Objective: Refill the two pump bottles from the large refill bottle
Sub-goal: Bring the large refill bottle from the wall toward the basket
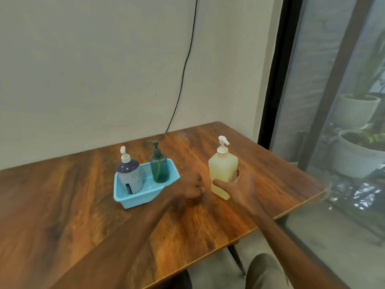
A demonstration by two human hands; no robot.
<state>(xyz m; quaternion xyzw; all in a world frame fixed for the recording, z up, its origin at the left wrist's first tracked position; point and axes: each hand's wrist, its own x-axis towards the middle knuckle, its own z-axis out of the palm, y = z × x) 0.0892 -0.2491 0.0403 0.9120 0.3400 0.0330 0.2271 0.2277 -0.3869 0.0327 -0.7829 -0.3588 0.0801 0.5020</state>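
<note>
A large pale-yellow refill bottle (221,170) with a white pump stands upright on the wooden table (83,205). My right hand (239,187) grips its lower body, thumb across the front. My left hand (190,185) hovers just left of that bottle with fingers curled and holds nothing. A light-blue basket (133,199) to the left holds two upright pump bottles: a grey-purple one (130,178) with a white pump and a green translucent one (159,168) with a dark pump.
The table's right edge (300,207) runs close to a glass door with potted plants behind it. A black cable (183,76) hangs down the wall behind the table. My knee (264,270) shows below the table's near edge.
</note>
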